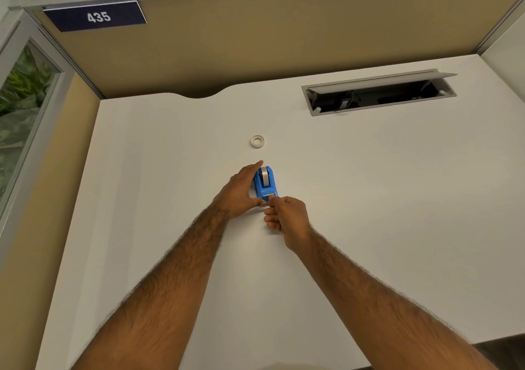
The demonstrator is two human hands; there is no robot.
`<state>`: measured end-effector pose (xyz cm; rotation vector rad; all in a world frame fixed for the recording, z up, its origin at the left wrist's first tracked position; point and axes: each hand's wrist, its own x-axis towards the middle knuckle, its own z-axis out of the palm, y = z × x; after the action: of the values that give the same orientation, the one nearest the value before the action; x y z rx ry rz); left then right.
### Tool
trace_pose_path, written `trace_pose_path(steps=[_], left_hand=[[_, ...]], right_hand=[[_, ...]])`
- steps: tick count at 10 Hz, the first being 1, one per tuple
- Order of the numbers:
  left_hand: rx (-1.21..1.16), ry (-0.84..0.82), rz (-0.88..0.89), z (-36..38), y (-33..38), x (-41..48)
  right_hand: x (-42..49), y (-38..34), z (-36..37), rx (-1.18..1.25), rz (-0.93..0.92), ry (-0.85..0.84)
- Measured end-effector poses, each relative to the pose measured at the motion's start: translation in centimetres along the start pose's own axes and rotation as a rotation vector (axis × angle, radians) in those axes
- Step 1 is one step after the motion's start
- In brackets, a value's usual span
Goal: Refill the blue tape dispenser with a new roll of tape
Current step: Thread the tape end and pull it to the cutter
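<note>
The blue tape dispenser stands on the white desk with a roll of tape seated in it, its cutter end toward me. My left hand cups its left side, fingers along the body and thumb at the near end. My right hand is at the cutter end, thumb and forefinger pinched together there on what looks like the tape's end. A small whitish ring, a tape roll or bare core, lies flat on the desk a little beyond the dispenser.
An open cable tray with a raised lid is set into the desk at the back right. Tan cubicle panels wall the desk at the back and left. The desk's front edge runs near the lower right.
</note>
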<state>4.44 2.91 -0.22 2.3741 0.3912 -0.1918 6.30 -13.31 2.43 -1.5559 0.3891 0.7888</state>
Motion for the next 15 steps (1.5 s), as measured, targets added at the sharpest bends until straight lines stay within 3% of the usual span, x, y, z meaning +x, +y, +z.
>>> trace_pose_path(steps=[8,15], left_hand=[[0.012,-0.007,-0.02,-0.09,0.36,-0.09],[-0.038,-0.017,-0.019,-0.27,0.76,-0.55]], right_hand=[[-0.38,0.49,-0.02,0.001,-0.066,0.001],[0.02,0.39,-0.68,-0.061,-0.015,-0.06]])
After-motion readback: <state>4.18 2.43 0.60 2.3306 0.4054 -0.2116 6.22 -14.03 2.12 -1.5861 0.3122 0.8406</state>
